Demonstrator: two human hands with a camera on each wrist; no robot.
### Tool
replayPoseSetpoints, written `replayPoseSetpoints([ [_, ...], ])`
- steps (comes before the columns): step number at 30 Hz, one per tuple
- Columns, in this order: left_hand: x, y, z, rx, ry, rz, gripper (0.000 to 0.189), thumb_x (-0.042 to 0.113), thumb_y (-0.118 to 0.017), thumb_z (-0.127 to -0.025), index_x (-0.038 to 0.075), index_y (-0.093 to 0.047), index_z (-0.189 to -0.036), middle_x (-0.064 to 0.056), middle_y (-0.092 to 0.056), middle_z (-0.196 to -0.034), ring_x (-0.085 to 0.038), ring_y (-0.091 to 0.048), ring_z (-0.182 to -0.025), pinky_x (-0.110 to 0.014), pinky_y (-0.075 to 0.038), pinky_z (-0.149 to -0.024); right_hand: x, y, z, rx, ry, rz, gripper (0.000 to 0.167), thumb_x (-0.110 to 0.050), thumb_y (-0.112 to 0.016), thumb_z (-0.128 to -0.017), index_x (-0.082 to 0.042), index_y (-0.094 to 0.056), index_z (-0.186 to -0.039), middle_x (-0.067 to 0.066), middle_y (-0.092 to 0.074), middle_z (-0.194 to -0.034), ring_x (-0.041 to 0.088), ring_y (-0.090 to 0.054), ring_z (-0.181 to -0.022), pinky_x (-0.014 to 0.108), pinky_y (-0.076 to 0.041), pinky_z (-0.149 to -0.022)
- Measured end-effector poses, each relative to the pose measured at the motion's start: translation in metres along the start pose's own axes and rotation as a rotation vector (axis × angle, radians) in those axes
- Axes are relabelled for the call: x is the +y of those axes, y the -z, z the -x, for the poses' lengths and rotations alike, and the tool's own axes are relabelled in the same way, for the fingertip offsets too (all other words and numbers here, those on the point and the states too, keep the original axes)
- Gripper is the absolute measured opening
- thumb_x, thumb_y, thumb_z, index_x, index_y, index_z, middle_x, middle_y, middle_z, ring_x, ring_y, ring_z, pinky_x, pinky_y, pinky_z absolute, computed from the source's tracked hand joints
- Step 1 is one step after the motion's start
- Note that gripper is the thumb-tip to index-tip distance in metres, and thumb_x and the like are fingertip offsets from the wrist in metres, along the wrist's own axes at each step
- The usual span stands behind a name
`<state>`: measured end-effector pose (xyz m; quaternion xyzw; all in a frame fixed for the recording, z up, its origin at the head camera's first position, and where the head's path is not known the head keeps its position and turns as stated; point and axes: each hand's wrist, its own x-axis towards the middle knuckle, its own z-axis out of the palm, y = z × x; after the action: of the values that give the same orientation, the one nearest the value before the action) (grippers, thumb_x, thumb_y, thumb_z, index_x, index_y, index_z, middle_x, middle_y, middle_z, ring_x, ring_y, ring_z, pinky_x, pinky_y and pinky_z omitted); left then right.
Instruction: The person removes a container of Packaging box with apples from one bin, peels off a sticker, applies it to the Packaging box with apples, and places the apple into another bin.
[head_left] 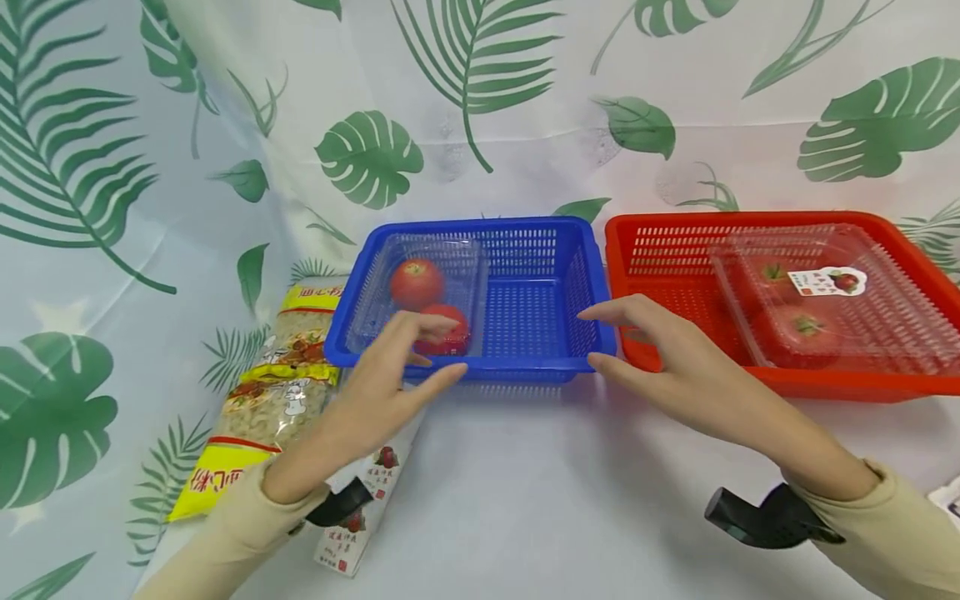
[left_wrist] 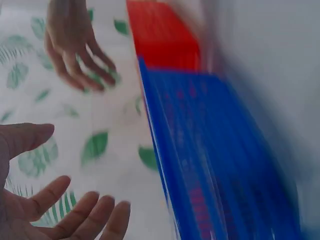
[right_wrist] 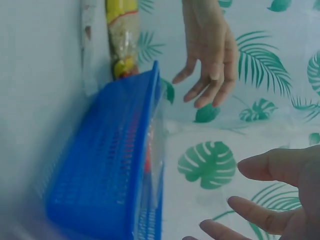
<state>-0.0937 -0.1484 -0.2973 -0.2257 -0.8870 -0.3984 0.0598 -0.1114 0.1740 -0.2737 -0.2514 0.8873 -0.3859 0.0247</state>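
A blue plastic basket (head_left: 525, 317) stands between my hands. In its left half lies a clear plastic box (head_left: 472, 258) with red round fruits (head_left: 417, 284) in it. My left hand (head_left: 378, 396) hovers over the basket's front left edge, fingers spread and thumb apart. Near its right side is my right hand (head_left: 667, 362), thumb and fingers parted with nothing between them. Both wrist views show the hands above the basket's rim, apart from it. My left forearm partly hides a white strip of fruit labels (head_left: 382, 475) on the table.
Right of the blue basket, close against it, is a red basket (head_left: 675, 308) with a lidded clear box (head_left: 892, 283) of red fruits bearing a label (head_left: 828, 282). Yellow-ended food bags (head_left: 255, 408) lie at the left. A leaf-print cloth (head_left: 525, 142) hangs behind.
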Motion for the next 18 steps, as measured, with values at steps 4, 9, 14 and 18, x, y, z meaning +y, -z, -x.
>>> replayPoseSetpoints([
  [4,-0.029,0.024,0.008,0.165,0.141,-0.188,0.063,0.029,-0.082,-0.093,0.003,-0.051,-0.142,-0.018,-0.051,-0.136,-0.035,-0.051,-0.127,-0.054,-0.051,-0.104,0.000,-0.007,-0.014,-0.050,-0.044,-0.102,0.045,-0.020,-0.069,-0.102,-0.005,-0.056,-0.143,0.016,-0.058,-0.144,0.040,-0.056,-0.134,0.062,-0.049,-0.106],
  [9,-0.061,0.034,0.014,0.256,0.325,-0.296,0.098,0.047,-0.087,-0.084,0.003,-0.036,-0.155,-0.026,-0.036,-0.145,-0.042,-0.037,-0.133,-0.065,-0.042,-0.107,0.000,-0.021,-0.034,-0.122,-0.090,-0.231,0.048,-0.021,-0.064,-0.105,-0.003,-0.050,-0.147,0.020,-0.055,-0.147,0.043,-0.054,-0.136,0.058,-0.051,-0.106],
  [14,-0.079,0.038,0.011,0.187,0.446,-0.218,0.118,0.058,-0.085,-0.082,0.007,-0.018,-0.165,-0.027,-0.027,-0.156,-0.045,-0.032,-0.140,-0.070,-0.038,-0.111,-0.001,-0.040,-0.052,-0.153,-0.123,-0.305,0.046,-0.018,-0.062,-0.105,-0.004,-0.049,-0.146,0.020,-0.054,-0.148,0.042,-0.052,-0.139,0.057,-0.050,-0.108],
  [18,-0.090,0.039,0.004,0.114,0.498,-0.128,0.124,0.057,-0.085,-0.082,0.007,-0.009,-0.166,-0.028,-0.020,-0.163,-0.046,-0.028,-0.147,-0.070,-0.031,-0.116,-0.002,-0.054,-0.066,-0.179,-0.192,-0.347,0.050,-0.020,-0.060,-0.105,-0.005,-0.045,-0.151,0.022,-0.050,-0.151,0.041,-0.052,-0.139,0.057,-0.046,-0.111],
])
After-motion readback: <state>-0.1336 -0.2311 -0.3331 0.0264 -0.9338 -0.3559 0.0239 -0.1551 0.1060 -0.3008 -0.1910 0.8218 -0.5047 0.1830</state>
